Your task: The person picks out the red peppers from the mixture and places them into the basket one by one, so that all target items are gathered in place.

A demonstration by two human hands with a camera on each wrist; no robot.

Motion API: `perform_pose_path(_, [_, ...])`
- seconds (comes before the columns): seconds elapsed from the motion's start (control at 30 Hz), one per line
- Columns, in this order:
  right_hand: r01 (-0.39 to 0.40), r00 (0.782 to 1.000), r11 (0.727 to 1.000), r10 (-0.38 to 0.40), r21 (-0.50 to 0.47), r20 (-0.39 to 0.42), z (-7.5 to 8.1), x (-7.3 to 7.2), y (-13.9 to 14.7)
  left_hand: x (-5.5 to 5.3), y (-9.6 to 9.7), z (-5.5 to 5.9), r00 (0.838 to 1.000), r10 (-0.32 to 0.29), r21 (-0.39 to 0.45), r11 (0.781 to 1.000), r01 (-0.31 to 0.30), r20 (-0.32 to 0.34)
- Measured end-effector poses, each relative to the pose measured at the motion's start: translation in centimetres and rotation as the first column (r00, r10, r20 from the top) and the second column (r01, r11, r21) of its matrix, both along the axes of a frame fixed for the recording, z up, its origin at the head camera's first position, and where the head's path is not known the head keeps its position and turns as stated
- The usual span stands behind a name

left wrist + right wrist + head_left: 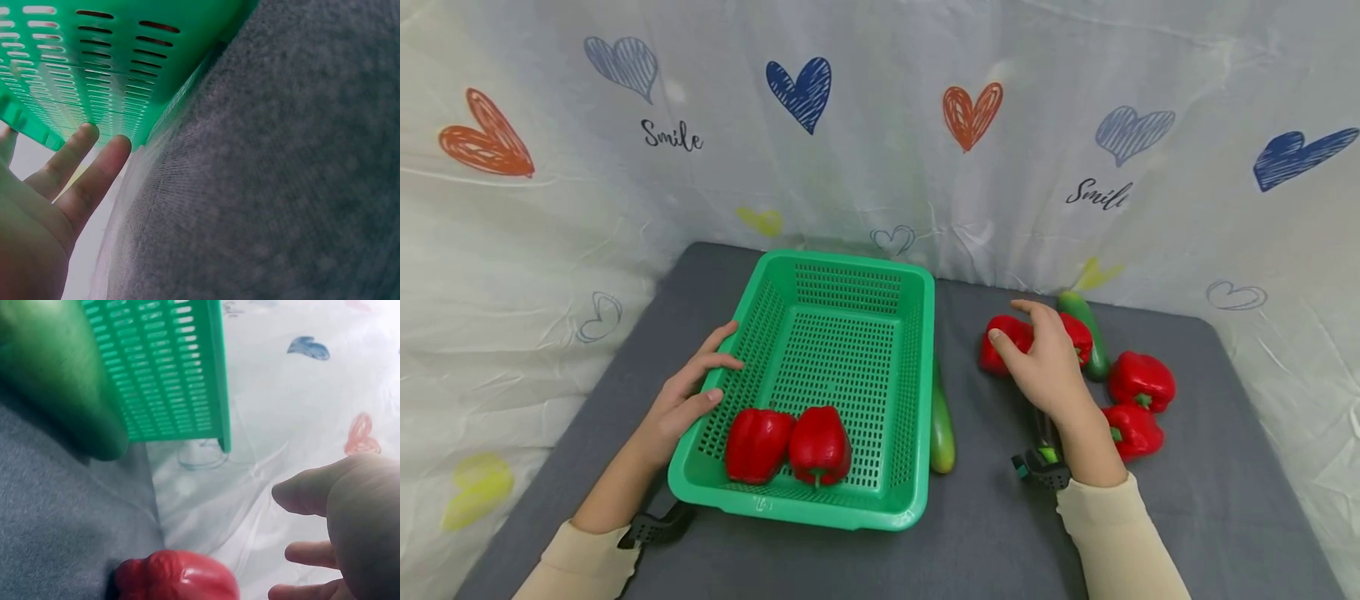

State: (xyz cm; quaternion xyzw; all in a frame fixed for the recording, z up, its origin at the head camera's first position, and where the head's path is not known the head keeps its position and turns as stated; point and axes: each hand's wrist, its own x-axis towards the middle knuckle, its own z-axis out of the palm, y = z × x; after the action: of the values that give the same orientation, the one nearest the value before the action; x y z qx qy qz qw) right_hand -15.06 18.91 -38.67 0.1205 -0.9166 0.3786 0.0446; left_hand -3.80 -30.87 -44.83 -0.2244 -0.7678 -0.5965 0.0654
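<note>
My left hand (681, 404) rests on the left rim of a green plastic basket (801, 517), fingers extended and thumb on the edge. In the left wrist view, two fairly straight fingers (94, 181) lie along the basket's outer wall. Two red bell peppers (760, 446) sit side by side in the basket's near left part. Over at the right, my right hand (1048, 358) hovers above a red bell pepper (996, 354), thumb and fingers spread. The right wrist view shows a gap between that hand and the pepper (181, 575). Another red pepper (1077, 335) is partly hidden behind the hand.
A cucumber (942, 433) lies along the basket's right side. Farther right is a second cucumber (1092, 337), with two more red peppers (1141, 381) near it. A white curtain (880, 183) with printed hearts hangs behind the grey tabletop (977, 533). Both wrists wear dark bands.
</note>
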Motion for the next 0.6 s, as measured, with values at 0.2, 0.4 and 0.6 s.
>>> perform_pose_path(0.2, [0.002, 0.999, 1.0, -0.003, 0.026, 0.038, -0.7, -0.6, 0.5, 0.0, 0.0, -0.1, 1.0, 0.003, -0.001, 1.0, -0.003, -0.001])
perform_pose_path(0.4, [0.001, 0.996, 0.999, -0.005, 0.046, 0.09, -1.2, -1.1, 0.9, 0.0, 0.1, 0.0, 1.0, 0.001, 0.003, 1.0, -0.001, -0.003])
perform_pose_path(0.6, [0.001, 0.993, 0.999, -0.007, 0.047, 0.12, -1.5, -1.3, 1.2, 0.0, 0.0, 0.0, 1.0, 0.0, 0.005, 1.0, 0.0, -0.005])
